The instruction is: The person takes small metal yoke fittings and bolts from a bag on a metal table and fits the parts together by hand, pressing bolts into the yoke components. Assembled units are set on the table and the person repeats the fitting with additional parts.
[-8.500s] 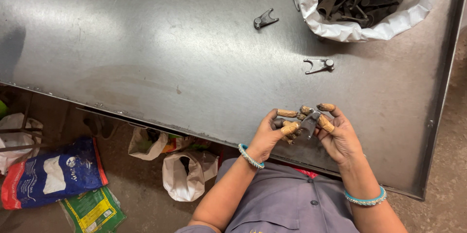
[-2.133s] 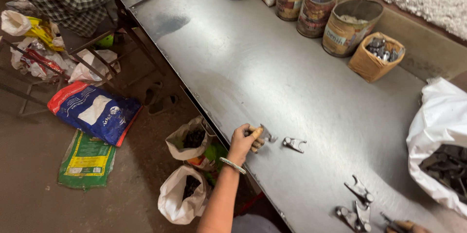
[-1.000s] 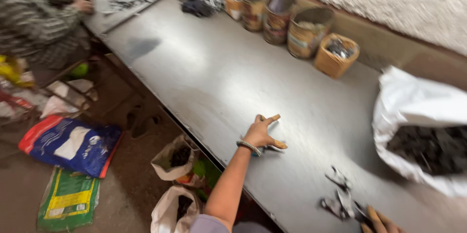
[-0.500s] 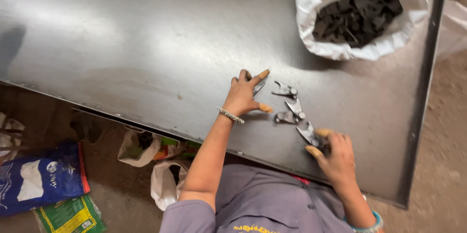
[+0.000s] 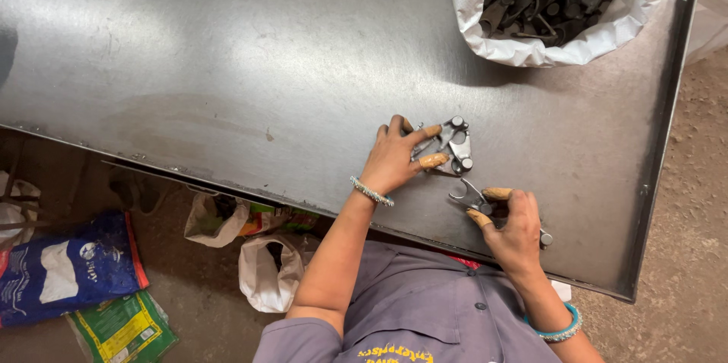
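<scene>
Left hand (image 5: 396,157), fingers spread, rests on metal brackets (image 5: 455,147); right hand (image 5: 514,225) pinches one bracket (image 5: 469,196) (palm hides the rest).

Left hand (image 5: 394,157) – back from its far reach, fingers now spread over the gathered clips (image 5: 453,147), which lay scattered beyond the fingertips. Right hand (image 5: 516,223) – now pinches one clip (image 5: 469,196) between thumb and forefinger.

A bare steel table (image 5: 227,67) carries everything. At two o'clock a white sack (image 5: 485,37) of dark metal parts sits on it; towards five o'clock, near the front edge, lie small metal clips (image 5: 455,147).
</scene>
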`<action>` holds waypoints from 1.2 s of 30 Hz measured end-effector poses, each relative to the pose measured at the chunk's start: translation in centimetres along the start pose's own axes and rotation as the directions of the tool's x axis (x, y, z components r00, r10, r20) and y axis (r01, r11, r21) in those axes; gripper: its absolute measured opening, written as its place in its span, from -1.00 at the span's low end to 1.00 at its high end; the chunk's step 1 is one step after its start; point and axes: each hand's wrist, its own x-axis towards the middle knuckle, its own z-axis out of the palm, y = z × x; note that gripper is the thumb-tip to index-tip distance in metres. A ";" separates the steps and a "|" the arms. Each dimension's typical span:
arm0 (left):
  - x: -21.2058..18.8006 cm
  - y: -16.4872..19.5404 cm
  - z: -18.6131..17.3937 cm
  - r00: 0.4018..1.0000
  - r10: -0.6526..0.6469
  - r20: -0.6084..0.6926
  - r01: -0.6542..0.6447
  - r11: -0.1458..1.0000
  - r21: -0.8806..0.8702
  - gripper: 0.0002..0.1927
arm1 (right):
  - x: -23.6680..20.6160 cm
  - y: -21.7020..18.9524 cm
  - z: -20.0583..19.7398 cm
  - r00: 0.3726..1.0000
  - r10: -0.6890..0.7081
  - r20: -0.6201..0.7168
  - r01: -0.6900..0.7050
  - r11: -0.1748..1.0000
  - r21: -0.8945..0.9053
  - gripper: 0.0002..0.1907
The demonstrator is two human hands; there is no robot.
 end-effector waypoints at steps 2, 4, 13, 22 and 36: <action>-1.1 0.0 0.5 0.998 0.052 -0.023 -0.052 0.999 -0.015 -0.46 | -0.2 0.1 -0.1 1.000 0.009 -0.009 -0.009 0.997 0.077 -0.54; -2.1 0.1 0.9 0.992 0.091 -0.085 -0.094 0.995 -0.039 -0.52 | -0.2 0.1 -0.2 1.000 0.011 -0.010 -0.010 0.991 0.135 -0.53; -6.8 1.5 2.4 0.921 0.064 -0.385 -0.242 0.867 -0.435 -0.65 | -0.3 2.6 1.1 0.975 0.133 0.179 -0.219 0.712 0.668 -0.53; -7.9 0.5 6.3 0.998 -0.024 0.056 0.059 0.124 -0.991 -0.74 | -1.4 5.4 2.6 0.723 0.271 0.636 -0.661 0.004 0.750 -0.66; -8.2 0.0 4.2 0.969 -0.082 -0.231 -0.058 0.840 -0.540 -0.76 | 0.5 2.6 0.3 0.639 0.226 0.736 -0.721 0.511 0.469 -0.67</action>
